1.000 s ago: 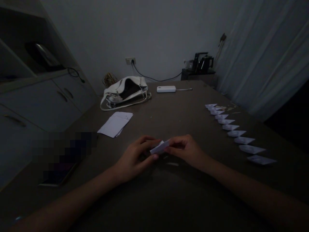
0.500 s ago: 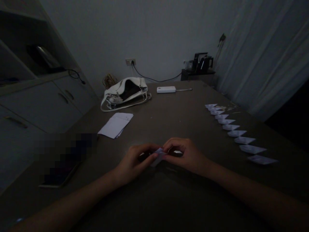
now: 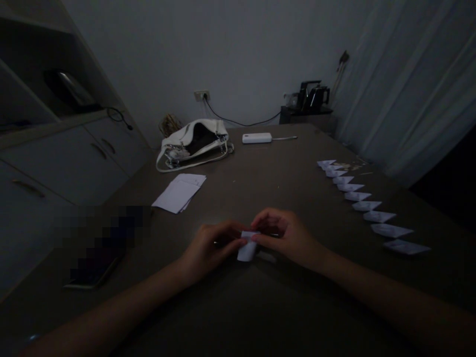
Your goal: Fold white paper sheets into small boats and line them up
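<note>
A small folded piece of white paper (image 3: 247,251) is held between both hands, just above the table's near middle. My left hand (image 3: 211,249) pinches its left side between thumb and fingers. From the right, my right hand (image 3: 283,232) grips the paper's upper edge, thumb on the near face and fingers curled behind. The paper's far side is hidden by the fingers. On the right of the table, several folded paper boats (image 3: 378,216) stand in a slanting row. A stack of white paper sheets (image 3: 178,193) lies beyond my left hand.
An open white handbag (image 3: 195,144) sits at the table's back left. Right of it lies a white power-bank-like device (image 3: 257,138) with a short cable. A phone-like dark object (image 3: 92,272), partly pixelated, lies at left. A black kettle (image 3: 316,98) stands behind the table.
The folded paper has turned in my fingers, so a flatter, broader face shows. My right hand's fingers have lifted and shifted slightly along its top edge.
</note>
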The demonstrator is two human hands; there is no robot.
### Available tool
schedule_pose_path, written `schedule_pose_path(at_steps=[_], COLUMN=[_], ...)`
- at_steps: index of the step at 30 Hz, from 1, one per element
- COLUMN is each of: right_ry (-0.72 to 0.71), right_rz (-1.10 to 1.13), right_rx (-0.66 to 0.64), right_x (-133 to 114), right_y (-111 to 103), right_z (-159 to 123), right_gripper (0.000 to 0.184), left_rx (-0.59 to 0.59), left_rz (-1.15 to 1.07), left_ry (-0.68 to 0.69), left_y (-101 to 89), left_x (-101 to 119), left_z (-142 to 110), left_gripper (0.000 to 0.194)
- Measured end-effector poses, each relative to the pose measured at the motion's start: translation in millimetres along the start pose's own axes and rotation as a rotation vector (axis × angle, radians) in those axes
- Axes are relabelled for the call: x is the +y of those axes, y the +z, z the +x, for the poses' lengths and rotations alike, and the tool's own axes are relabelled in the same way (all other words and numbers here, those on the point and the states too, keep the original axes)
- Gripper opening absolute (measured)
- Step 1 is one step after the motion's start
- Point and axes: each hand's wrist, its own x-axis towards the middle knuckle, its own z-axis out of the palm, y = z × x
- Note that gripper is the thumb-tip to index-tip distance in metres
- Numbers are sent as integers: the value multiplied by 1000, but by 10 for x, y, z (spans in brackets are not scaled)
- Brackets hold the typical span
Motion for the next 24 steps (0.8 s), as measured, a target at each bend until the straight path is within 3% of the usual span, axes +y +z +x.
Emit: schedule_pose_path(at_steps=[24], right_ry=[-53], right_rz=[-53], right_rx=[7], right_x=[-2], right_y=[7], right_z=[-5], right_gripper=[17], left_rx=[12], left_rz=[12], left_ry=[9], left_y=[1], left_x=[-9], left_z=[16], left_gripper=[17])
